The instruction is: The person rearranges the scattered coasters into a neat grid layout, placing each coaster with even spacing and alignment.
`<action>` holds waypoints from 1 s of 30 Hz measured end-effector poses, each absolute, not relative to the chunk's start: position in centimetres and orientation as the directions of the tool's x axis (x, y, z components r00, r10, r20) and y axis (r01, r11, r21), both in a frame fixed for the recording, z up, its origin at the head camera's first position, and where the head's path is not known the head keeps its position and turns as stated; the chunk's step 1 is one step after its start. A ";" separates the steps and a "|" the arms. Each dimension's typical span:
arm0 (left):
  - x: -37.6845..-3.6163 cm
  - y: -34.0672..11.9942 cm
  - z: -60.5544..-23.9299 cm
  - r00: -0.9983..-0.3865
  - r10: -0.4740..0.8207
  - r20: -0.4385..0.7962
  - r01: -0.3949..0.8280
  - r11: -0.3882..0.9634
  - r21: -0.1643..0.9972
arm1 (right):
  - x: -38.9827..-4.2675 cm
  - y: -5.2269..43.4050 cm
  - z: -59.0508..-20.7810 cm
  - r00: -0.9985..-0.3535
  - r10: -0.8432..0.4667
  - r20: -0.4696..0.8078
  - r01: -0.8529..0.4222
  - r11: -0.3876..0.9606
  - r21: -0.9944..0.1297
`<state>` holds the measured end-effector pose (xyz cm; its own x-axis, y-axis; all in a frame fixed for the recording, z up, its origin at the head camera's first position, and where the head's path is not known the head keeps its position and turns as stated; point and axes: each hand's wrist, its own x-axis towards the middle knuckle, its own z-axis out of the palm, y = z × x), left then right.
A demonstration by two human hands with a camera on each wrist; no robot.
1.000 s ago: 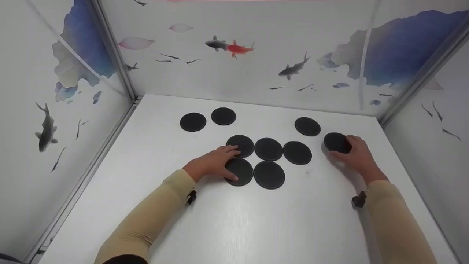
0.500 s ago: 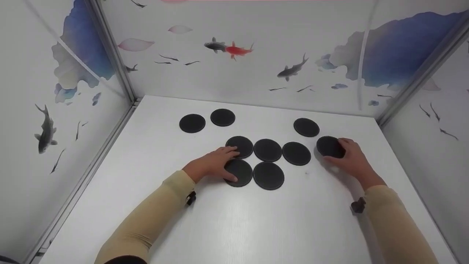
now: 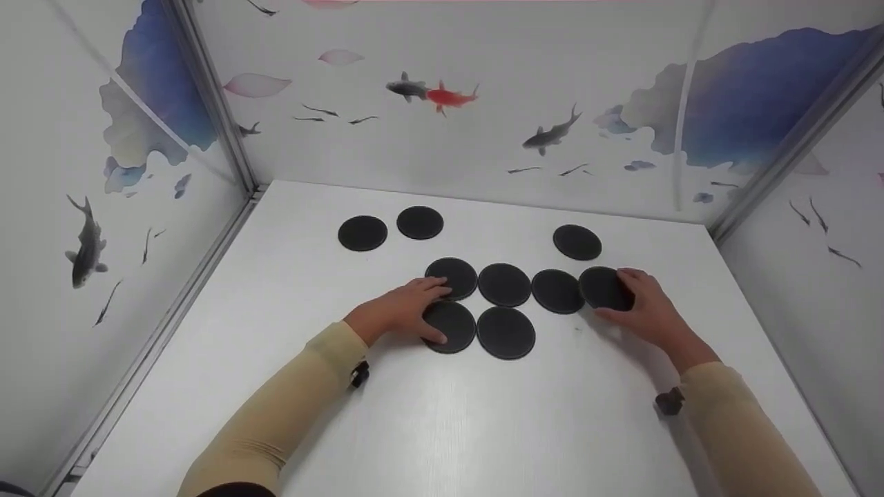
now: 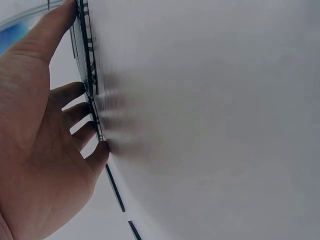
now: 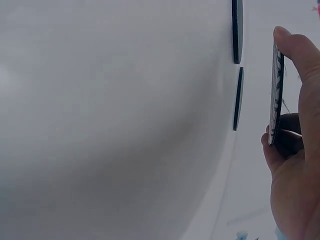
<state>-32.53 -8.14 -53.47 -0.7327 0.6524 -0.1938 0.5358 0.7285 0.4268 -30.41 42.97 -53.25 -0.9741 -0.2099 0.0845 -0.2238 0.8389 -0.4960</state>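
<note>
Nine black discs on the white table [image 3: 442, 414]. Right hand [image 3: 646, 314] pinches one disc [image 3: 602, 287] by its edge, thumb and fingers curled round it, lifted just clear of the surface and overlapping the right end of the middle row, it seems. Left hand [image 3: 400, 310] lies flat, fingers spread over two discs: one in the front pair [image 3: 452, 326], one in the row behind [image 3: 454, 276]. Three more discs sit apart near the back wall.
</note>
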 end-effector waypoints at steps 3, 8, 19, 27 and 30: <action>-32.6 -8.1 -53.6 -0.731 0.655 -0.191 0.538 0.725 0.430 | -29.7 42.3 -53.2 -0.972 -0.226 0.066 -0.228 0.834 -0.502; -32.6 -8.1 -53.6 -0.732 0.653 -0.194 0.532 0.727 0.434 | -28.5 41.1 -53.0 -0.966 -0.253 0.050 -0.242 0.821 -0.517; -32.7 -8.2 -53.7 -0.726 0.661 -0.191 0.547 0.722 0.423 | -26.6 39.4 -53.3 -0.955 -0.296 0.019 -0.262 0.814 -0.518; -32.7 -8.2 -53.6 -0.717 0.675 -0.176 0.555 0.705 0.441 | -25.5 38.2 -53.5 -0.951 -0.310 0.000 -0.266 0.815 -0.515; -32.7 -8.2 -53.5 -0.716 0.676 -0.173 0.558 0.703 0.441 | -25.1 37.9 -53.8 -0.949 -0.316 -0.001 -0.271 0.817 -0.509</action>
<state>-32.73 -8.23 -53.49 -0.7160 0.6764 -0.1727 0.5578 0.7030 0.4412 -25.09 37.92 -53.77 -0.9489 -0.3156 -0.0015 -0.2709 0.8170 -0.5091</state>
